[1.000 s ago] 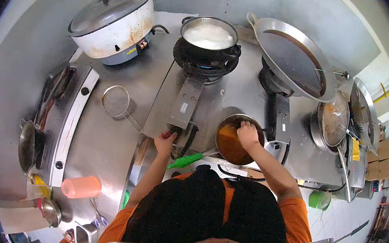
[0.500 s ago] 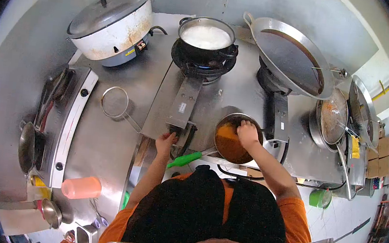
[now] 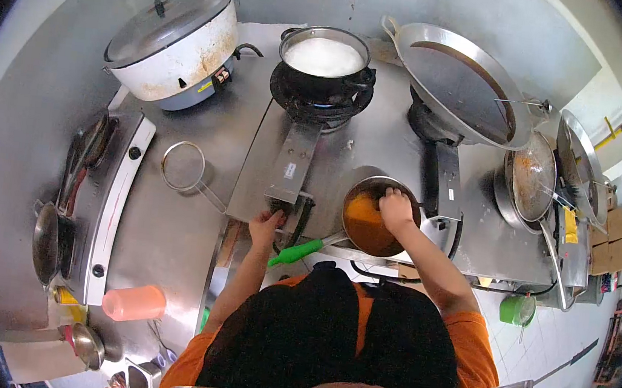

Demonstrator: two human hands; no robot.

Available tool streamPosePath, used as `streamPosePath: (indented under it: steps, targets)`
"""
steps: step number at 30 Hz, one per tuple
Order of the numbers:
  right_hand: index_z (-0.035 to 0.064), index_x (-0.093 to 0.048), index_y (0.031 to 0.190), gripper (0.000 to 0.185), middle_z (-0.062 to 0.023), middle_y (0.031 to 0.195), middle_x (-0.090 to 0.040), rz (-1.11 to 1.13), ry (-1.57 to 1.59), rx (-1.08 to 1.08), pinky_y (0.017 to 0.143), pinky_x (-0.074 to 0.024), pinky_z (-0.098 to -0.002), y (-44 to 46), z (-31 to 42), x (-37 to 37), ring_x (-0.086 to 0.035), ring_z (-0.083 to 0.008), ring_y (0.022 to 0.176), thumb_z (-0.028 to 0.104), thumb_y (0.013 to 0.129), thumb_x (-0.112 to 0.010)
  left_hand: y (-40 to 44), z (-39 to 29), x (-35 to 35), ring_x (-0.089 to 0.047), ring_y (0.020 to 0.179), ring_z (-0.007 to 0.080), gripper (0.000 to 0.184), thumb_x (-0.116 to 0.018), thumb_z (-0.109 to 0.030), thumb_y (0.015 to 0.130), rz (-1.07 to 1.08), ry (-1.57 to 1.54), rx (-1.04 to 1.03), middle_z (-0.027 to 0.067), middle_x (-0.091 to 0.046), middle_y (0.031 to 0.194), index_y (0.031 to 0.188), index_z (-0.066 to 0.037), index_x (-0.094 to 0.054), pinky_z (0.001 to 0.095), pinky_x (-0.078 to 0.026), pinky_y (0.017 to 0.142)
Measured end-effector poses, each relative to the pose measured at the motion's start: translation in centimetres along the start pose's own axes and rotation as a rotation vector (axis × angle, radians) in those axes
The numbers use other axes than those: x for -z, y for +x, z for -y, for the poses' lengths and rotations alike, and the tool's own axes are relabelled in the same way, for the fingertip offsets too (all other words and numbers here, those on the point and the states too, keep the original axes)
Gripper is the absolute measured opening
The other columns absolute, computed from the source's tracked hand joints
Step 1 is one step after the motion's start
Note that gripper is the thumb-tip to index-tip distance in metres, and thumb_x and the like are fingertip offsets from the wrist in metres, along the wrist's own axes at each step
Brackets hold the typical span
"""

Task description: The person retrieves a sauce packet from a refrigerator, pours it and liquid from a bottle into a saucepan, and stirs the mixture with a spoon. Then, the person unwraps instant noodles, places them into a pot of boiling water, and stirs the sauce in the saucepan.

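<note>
My left hand (image 3: 265,227) is at the front end of the left gas burner's metal arm (image 3: 293,163), its fingers closed around the dark control knob (image 3: 277,207). My right hand (image 3: 398,211) is over a saucepan (image 3: 366,244) with a green handle (image 3: 296,253). Its fingers are curled together above the orange-brown contents; whatever they pinch is hidden. Behind the left burner arm, a black pot (image 3: 320,83) holding frothy white liquid sits on the burner ring.
A wide wok (image 3: 461,96) of dark liquid stands on the right burner, a ladle across its rim. A strainer (image 3: 183,167) lies on the steel counter, below a large lidded rice cooker (image 3: 167,50). An orange cup (image 3: 134,303) lies on its side at lower left. More pans (image 3: 533,176) stand right.
The view has shifted slightly. My left hand stays at the knob and my right hand stays over the saucepan, with hardly any visible movement.
</note>
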State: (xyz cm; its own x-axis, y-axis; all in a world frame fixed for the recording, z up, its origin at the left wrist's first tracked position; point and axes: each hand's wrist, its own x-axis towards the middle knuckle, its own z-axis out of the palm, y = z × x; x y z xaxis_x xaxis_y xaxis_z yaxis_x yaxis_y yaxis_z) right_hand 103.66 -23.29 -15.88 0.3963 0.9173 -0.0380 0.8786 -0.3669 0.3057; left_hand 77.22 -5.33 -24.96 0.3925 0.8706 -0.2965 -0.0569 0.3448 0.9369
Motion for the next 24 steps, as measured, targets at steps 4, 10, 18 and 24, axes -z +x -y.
streamPosePath:
  steps: [4, 10, 18, 24]
  targets:
    - [0.0076, -0.063, 0.074, 0.016, -0.0092, 0.091, -0.055, 0.021, -0.006, -0.011, 0.070, -0.0455, -0.0318, 0.2, 0.0, -0.3, -0.054, -0.0213, 0.087, 0.014, 0.073, -0.049, 0.3, 0.6, 0.0, -0.059, 0.063, 0.0166, 0.013, -0.063, -0.004, 0.072, -0.049, 0.015, -0.019, 0.0106, -0.060, 0.074, 0.079, 0.005, -0.056, 0.0254, -0.047, 0.058]
    - [0.0075, -0.064, 0.075, 0.016, -0.0089, 0.091, -0.055, 0.045, 0.004, -0.023, 0.070, -0.0458, -0.0325, 0.0, 0.1, 0.1, -0.054, -0.0218, 0.088, 0.014, 0.073, -0.049, 0.1, 0.5, -0.1, -0.055, 0.054, 0.0126, 0.017, -0.066, -0.009, 0.070, -0.070, 0.125, -0.149, 0.0078, -0.060, 0.063, 0.066, 0.004, -0.056, 0.0246, -0.043, 0.050]
    - [0.0074, -0.064, 0.076, 0.017, -0.0096, 0.091, -0.055, 0.009, 0.019, -0.038, 0.070, -0.0463, -0.0327, -0.1, 0.0, -0.6, -0.054, -0.0222, 0.087, 0.015, 0.074, -0.048, -0.5, -0.5, -0.5, -0.055, 0.056, 0.0119, 0.013, -0.064, -0.007, 0.072, -0.046, 0.069, -0.093, 0.0060, -0.058, 0.064, 0.068, 0.003, -0.056, 0.0235, -0.043, 0.052]
    - [0.0059, -0.062, 0.078, 0.015, -0.0113, 0.090, -0.055, 0.014, 0.065, -0.048, 0.071, -0.0467, -0.0327, -0.4, 0.0, 0.4, -0.055, -0.0239, 0.086, 0.011, 0.074, -0.048, -0.5, -0.3, -0.5, -0.057, 0.064, 0.0146, 0.015, -0.061, -0.007, 0.076, -0.009, -0.092, 0.012, 0.0071, -0.057, 0.078, 0.080, 0.004, -0.053, 0.0237, -0.047, 0.059]
